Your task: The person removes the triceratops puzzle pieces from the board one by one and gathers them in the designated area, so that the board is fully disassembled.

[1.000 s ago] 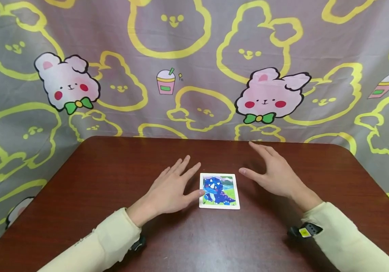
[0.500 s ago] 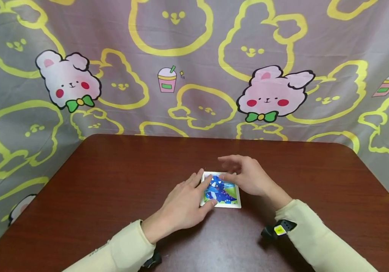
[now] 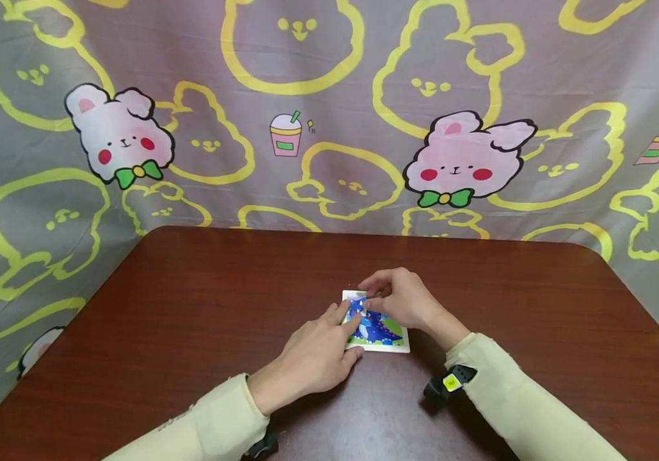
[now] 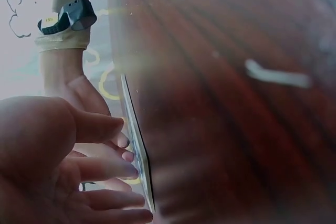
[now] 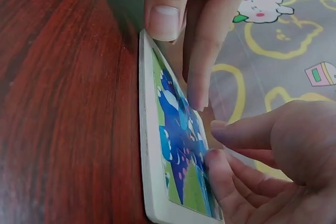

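A flat, square white-bordered picture board (image 3: 384, 330) with a blue dinosaur on it lies on the table in the head view. My left hand (image 3: 313, 355) rests along its left side, fingers extended over the picture and thumb at the near edge. From the far right, my right hand (image 3: 407, 301) reaches over the picture's upper part with bent fingers. In the right wrist view, the right thumb (image 5: 219, 129) and index fingertip sit right at the picture surface, a small gap between them. The left wrist view shows the board (image 4: 147, 174) edge-on under the left fingertips.
The dark reddish-brown table (image 3: 220, 282) extends around the board. Behind it hangs a grey curtain (image 3: 347, 115) printed with yellow outlines and rabbit faces. A black band with a camera (image 3: 444, 384) is on the right wrist.
Both hands have moved in over the board: the left came right and onto its left side, the right came left, its fingers bending down to the upper part. The board stays nearly in place.
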A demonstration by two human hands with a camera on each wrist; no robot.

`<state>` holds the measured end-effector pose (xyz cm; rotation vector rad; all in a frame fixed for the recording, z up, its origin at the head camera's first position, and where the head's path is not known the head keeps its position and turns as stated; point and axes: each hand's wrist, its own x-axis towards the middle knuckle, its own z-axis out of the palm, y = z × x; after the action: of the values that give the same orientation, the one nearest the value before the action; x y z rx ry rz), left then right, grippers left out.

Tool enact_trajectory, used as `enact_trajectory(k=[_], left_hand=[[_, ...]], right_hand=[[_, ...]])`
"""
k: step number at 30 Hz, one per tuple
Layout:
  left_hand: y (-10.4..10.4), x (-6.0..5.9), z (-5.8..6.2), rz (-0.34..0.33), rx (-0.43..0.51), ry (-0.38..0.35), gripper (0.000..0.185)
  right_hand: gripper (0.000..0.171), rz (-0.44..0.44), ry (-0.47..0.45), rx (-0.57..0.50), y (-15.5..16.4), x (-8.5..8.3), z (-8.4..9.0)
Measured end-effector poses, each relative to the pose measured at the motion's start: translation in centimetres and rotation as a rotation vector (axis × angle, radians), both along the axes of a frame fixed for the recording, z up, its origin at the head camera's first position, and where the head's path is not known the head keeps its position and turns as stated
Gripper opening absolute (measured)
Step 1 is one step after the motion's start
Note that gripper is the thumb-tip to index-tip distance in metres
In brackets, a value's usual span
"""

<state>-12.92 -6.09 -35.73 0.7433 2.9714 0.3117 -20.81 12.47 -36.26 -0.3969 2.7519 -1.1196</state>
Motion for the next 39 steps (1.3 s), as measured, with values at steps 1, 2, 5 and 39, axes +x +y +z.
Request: enact_trajectory(k=[1,2,5,39], left_hand=[[0.0,0.0,0.0,0.004,-0.005,-0.001,0.056],[0.0,-0.1,0.0,0.004,-0.014,0.001,0.056],[0.1,-0.3,0.0,0.002,-0.044,0.013,0.055],[-2.6,-2.2,0.1,-0.164,-0.083,-0.01,0.043]], right_hand=[[0.023,-0.008,-0.002,0.003,-0.1,-0.1,-0.1],[0.021,-0.016,-0.006,0.005,-0.1,-0.1,-0.1],[0.016,-0.038,-0.019,0.01,-0.4,-0.3,-0.2],[0.011,-0.129,-0.061,0.023,-0.9,-0.7,-1.0]])
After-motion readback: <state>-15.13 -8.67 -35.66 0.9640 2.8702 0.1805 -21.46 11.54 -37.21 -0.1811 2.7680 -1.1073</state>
